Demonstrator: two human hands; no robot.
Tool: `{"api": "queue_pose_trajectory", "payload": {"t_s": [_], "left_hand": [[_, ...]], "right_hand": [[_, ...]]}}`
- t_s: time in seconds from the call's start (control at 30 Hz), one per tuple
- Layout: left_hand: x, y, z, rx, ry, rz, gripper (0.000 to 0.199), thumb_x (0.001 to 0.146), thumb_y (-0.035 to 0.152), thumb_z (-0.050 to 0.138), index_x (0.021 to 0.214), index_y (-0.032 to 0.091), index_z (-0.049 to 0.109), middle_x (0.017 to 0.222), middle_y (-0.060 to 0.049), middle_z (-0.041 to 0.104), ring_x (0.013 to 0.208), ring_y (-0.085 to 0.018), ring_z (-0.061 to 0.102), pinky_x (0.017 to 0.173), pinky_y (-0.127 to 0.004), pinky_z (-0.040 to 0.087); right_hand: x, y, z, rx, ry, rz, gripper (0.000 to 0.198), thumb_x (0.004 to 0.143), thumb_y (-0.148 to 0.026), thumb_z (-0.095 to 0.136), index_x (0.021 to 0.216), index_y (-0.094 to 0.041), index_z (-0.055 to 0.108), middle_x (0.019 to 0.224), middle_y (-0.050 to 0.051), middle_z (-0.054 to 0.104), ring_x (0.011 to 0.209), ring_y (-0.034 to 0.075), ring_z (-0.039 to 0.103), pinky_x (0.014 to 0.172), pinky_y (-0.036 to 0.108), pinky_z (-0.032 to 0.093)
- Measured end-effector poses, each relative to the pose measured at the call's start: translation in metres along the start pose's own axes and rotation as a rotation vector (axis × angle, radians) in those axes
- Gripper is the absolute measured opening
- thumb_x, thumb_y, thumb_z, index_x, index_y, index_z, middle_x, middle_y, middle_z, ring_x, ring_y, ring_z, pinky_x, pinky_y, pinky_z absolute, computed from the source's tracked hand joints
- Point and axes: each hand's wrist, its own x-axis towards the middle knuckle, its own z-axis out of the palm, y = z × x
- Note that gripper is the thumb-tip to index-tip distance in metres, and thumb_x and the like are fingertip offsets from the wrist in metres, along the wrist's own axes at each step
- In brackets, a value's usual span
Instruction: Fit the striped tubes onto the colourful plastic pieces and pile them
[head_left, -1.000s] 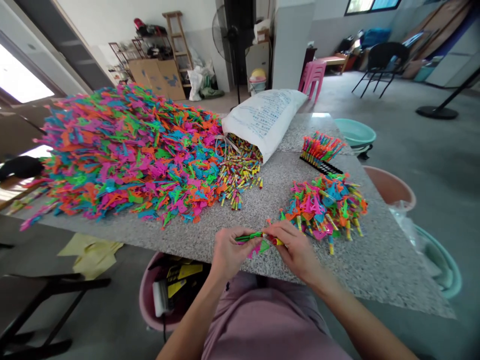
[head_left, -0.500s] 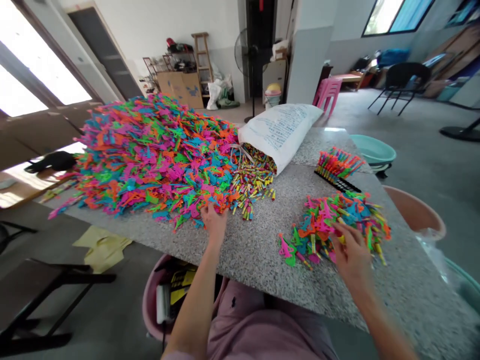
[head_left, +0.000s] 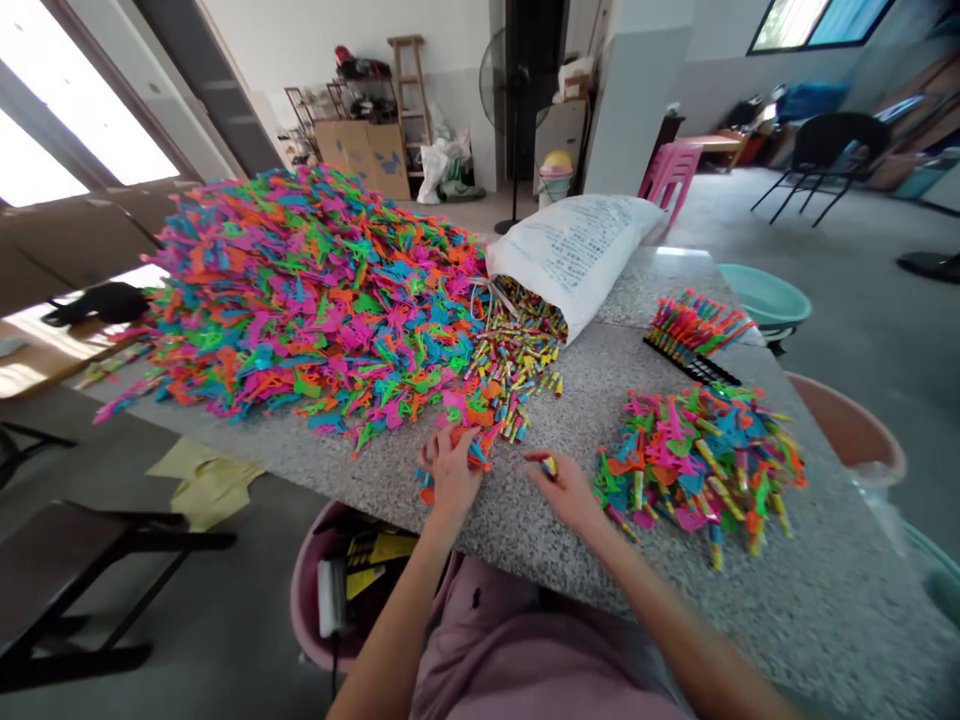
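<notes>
My left hand (head_left: 454, 475) is closed around a few flat plastic pieces (head_left: 480, 450), orange and blue, just in front of the large heap (head_left: 300, 310) of pink, green, blue and orange ones. To its right, my right hand (head_left: 566, 492) pinches a small yellow tube (head_left: 550, 467) between thumb and fingers, a little above the stone tabletop. Similar striped tubes (head_left: 517, 360) spill from the mouth of a white woven sack (head_left: 581, 250). Beyond my right forearm lies a smaller pile (head_left: 697, 460) of plastic pieces with tubes on them.
A black rack (head_left: 694, 365) holds a row of tubes with red and orange tops. The granite table's (head_left: 540, 550) near edge runs before my lap. Beneath it sits a pink tub (head_left: 304, 590). Basins (head_left: 765, 295) stand past the right edge; a dark stool (head_left: 82, 560) is at left.
My right hand has left the smaller pile and moved left, now with a yellow tube. My left hand has drawn back from the heap's edge with plastic pieces. The view shifted slightly.
</notes>
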Motion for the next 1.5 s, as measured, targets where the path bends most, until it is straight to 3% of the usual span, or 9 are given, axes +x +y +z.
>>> {"api": "queue_pose_trajectory", "payload": {"t_s": [0.2,0.3,0.4,0.5,0.63,0.73,0.83,0.97,1.5], "left_hand": [[-0.008,0.024,-0.015,-0.629,-0.101,0.198,0.065,0.074,0.007,0.052,0.135,0.029,0.049,0.141,-0.01,0.042,0.13,-0.027,0.041,0.105,-0.045,0.035],[-0.016,0.038,-0.013,-1.162,-0.092,-0.03,0.072,0.072,0.018,0.063,0.139,0.028,0.04,0.142,-0.011,0.044,0.116,-0.024,0.055,0.091,-0.037,0.048],[-0.028,0.053,-0.009,-1.468,-0.036,-0.407,0.044,0.073,0.034,0.069,0.114,0.02,0.06,0.109,-0.008,0.065,0.085,-0.016,0.064,0.072,-0.027,0.051],[-0.033,0.058,-0.015,-1.429,-0.073,-0.553,0.033,0.073,0.044,0.07,0.092,0.017,0.065,0.078,0.0,0.065,0.063,-0.01,0.058,0.058,-0.021,0.047],[-0.032,0.057,-0.04,-1.169,-0.433,-0.353,0.04,0.071,0.042,0.072,0.101,0.018,0.064,0.068,0.003,0.059,0.058,-0.01,0.054,0.053,-0.02,0.045],[-0.03,0.067,-0.06,-1.046,-0.592,-0.209,0.038,0.067,0.037,0.076,0.097,0.017,0.064,0.068,0.002,0.061,0.058,-0.01,0.054,0.052,-0.02,0.044],[-0.029,0.082,-0.074,-0.964,-0.581,-0.094,0.024,0.072,0.036,0.073,0.083,0.015,0.067,0.073,-0.002,0.067,0.064,-0.012,0.059,0.06,-0.022,0.047],[-0.028,0.093,-0.084,-0.864,-0.54,0.028,0.019,0.079,0.034,0.067,0.082,0.016,0.073,0.077,-0.004,0.071,0.074,-0.017,0.063,0.069,-0.025,0.049],[-0.023,0.105,-0.091,-0.867,-0.566,-0.021,0.021,0.074,0.035,0.071,0.082,0.017,0.077,0.075,-0.005,0.074,0.071,-0.02,0.065,0.065,-0.027,0.049]], "right_hand": [[0.02,-0.004,0.038,0.265,-0.04,0.161,0.031,0.073,-0.05,0.067,0.07,-0.02,0.06,0.061,-0.003,0.06,0.056,0.013,0.054,0.053,0.024,0.044],[0.016,-0.003,0.042,0.333,0.01,0.235,0.04,0.073,-0.059,0.063,0.067,-0.021,0.053,0.05,-0.004,0.051,0.042,0.011,0.043,0.04,0.023,0.033],[0.005,-0.004,0.039,0.362,0.015,0.264,0.041,0.068,-0.06,0.066,0.071,-0.021,0.05,0.046,-0.008,0.04,0.037,0.008,0.03,0.037,0.022,0.023],[-0.009,-0.006,0.024,0.31,-0.01,0.215,0.034,0.075,-0.053,0.062,0.083,-0.022,0.05,0.052,-0.009,0.042,0.041,0.009,0.032,0.039,0.021,0.025],[-0.022,-0.018,-0.017,0.045,-0.064,0.02,0.021,0.088,-0.042,0.052,0.095,-0.021,0.054,0.067,-0.003,0.054,0.055,0.013,0.047,0.05,0.024,0.038],[-0.028,-0.033,-0.041,-0.154,-0.109,-0.22,0.018,0.09,-0.032,0.053,0.102,-0.022,0.062,0.09,0.004,0.061,0.085,0.018,0.058,0.073,0.03,0.046],[-0.035,-0.045,-0.051,-0.228,-0.126,-0.36,0.018,0.09,-0.027,0.056,0.104,-0.024,0.066,0.1,0.006,0.062,0.097,0.019,0.057,0.084,0.031,0.045],[-0.044,-0.048,-0.053,-0.221,-0.05,-0.33,0.017,0.089,-0.027,0.06,0.104,-0.025,0.067,0.095,0.004,0.067,0.089,0.018,0.06,0.078,0.029,0.046],[-0.056,-0.047,-0.064,-0.271,0.068,-0.438,0.018,0.086,-0.027,0.063,0.102,-0.027,0.071,0.094,0.005,0.069,0.09,0.019,0.064,0.08,0.031,0.052]]}}
